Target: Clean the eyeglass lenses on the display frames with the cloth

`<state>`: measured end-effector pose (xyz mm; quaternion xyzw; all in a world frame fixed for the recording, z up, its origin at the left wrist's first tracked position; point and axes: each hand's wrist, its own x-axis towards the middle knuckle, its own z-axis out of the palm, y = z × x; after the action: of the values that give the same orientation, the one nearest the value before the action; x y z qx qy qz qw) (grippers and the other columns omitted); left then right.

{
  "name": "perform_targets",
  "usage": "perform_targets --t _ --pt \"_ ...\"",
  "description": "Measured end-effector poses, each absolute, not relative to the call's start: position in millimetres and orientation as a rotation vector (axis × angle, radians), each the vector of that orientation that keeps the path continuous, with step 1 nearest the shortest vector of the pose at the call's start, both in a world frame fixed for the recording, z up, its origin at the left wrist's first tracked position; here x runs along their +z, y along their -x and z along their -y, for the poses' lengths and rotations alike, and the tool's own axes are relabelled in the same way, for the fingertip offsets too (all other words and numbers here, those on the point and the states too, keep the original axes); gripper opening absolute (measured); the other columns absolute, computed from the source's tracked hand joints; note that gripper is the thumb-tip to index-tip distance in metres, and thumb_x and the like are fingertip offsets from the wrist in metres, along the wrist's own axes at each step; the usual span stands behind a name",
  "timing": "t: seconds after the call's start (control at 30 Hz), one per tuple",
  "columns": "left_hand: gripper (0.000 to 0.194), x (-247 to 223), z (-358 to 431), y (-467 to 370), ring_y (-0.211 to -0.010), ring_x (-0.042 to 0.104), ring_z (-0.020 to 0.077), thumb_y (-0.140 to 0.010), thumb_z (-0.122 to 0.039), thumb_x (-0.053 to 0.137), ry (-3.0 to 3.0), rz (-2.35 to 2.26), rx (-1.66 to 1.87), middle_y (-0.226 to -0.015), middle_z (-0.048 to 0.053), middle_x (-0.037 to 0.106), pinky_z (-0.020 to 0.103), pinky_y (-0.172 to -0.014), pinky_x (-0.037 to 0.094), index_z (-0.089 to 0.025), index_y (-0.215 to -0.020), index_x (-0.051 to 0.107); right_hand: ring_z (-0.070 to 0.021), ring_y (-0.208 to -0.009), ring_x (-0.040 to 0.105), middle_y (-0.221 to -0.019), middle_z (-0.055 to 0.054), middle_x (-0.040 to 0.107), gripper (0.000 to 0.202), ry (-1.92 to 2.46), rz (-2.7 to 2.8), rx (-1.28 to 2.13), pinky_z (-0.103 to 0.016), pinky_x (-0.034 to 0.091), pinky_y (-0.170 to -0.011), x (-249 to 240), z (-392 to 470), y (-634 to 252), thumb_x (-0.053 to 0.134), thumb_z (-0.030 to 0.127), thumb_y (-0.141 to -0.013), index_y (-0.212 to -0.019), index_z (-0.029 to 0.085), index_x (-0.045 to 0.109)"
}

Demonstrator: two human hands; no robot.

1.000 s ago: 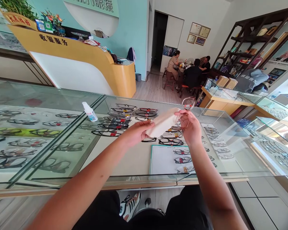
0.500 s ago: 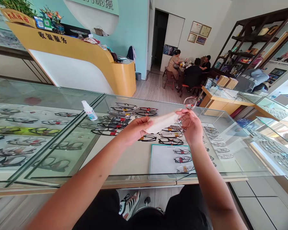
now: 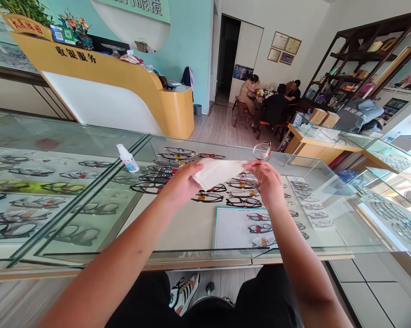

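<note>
A cream cleaning cloth (image 3: 219, 173) is stretched between my two hands above the glass display case (image 3: 178, 232). My left hand (image 3: 184, 181) pinches its left end, thumb and fingers closed. Closed as well, my right hand (image 3: 267, 180) grips a pair of thin-framed eyeglasses (image 3: 262, 151), one lens sticking up above the fingers. The cloth's right end meets the fingertips of that hand. Part of the frame is hidden behind my right fingers. Below lie several rows of dark-framed eyeglasses (image 3: 244, 202) with small coloured tags.
A white spray bottle (image 3: 127, 158) stands at the left on the glass. A white display board (image 3: 233, 228) holding several glasses lies nearer me. Beyond are a yellow cashier counter (image 3: 176, 109) and people seated at a table (image 3: 261, 94).
My left hand has moved slightly left, and the cloth now hangs wider with a lower corner showing. My right hand and the eyeglasses have shifted a little left.
</note>
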<state>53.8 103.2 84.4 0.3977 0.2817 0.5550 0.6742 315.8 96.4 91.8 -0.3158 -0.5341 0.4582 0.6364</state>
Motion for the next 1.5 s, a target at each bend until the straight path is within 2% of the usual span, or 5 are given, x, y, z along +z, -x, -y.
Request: perform_targets --t 0.13,0.33,0.9,1.2,1.5 --pt "0.043 85.5 -103.7 -52.6 -0.105 0.076 0.0314 -0.071 -0.035 0.089 -0.895 -0.661 1.292 -0.111 0.011 0.085 0.035 -0.084 0.06 -0.015 -0.108 0.085 -0.027 -0.116 0.074 -0.109 -0.005 0.085 0.021 0.718 1.323 0.918 -0.043 0.049 -0.116 90.7 -91.4 -316.4 0.067 0.041 -0.101 -0.096 0.025 0.081" --pt "0.034 84.1 -100.1 -58.6 -0.077 0.069 0.0201 -0.067 -0.033 0.092 -0.964 -0.605 1.222 -0.087 0.007 0.08 0.029 -0.07 0.053 -0.014 -0.094 0.084 -0.0288 -0.108 0.077 -0.109 -0.008 0.085 0.03 0.591 1.626 1.184 -0.047 0.057 -0.106 91.9 -65.9 -296.4 0.068 0.052 -0.106 -0.108 0.026 0.082" --pt "0.031 87.0 -93.5 -62.9 -0.069 0.054 0.0158 -0.08 -0.045 0.083 -1.152 -0.523 1.144 -0.074 0.001 0.057 0.028 -0.065 0.046 -0.017 -0.079 0.068 -0.0221 -0.09 0.068 -0.105 -0.008 0.082 0.035 0.61 1.723 1.326 -0.038 0.053 -0.091 81.4 -67.1 -285.4 0.065 0.053 -0.109 -0.106 0.023 0.083" --pt "0.058 80.8 -89.0 -66.1 -0.056 0.033 0.0085 -0.092 -0.064 0.082 -1.413 -0.768 1.271 -0.066 -0.006 0.043 0.023 -0.052 0.025 -0.02 -0.075 0.048 -0.0224 -0.088 0.067 -0.105 -0.008 0.081 0.039 0.616 1.745 1.393 -0.039 0.053 -0.09 80.0 -65.4 -283.3 0.066 0.058 -0.107 -0.103 0.022 0.08" --pt "0.055 77.3 -85.9 -77.1 -0.054 0.057 0.0098 -0.086 -0.062 0.09 -1.246 -0.706 1.25 -0.077 -0.004 0.071 0.022 -0.053 0.04 -0.023 -0.108 0.059 -0.0214 -0.087 0.066 -0.102 -0.007 0.079 0.044 0.618 1.772 1.4 -0.037 0.052 -0.087 80.7 -63.9 -281.2 0.062 0.062 -0.108 -0.101 0.022 0.079"
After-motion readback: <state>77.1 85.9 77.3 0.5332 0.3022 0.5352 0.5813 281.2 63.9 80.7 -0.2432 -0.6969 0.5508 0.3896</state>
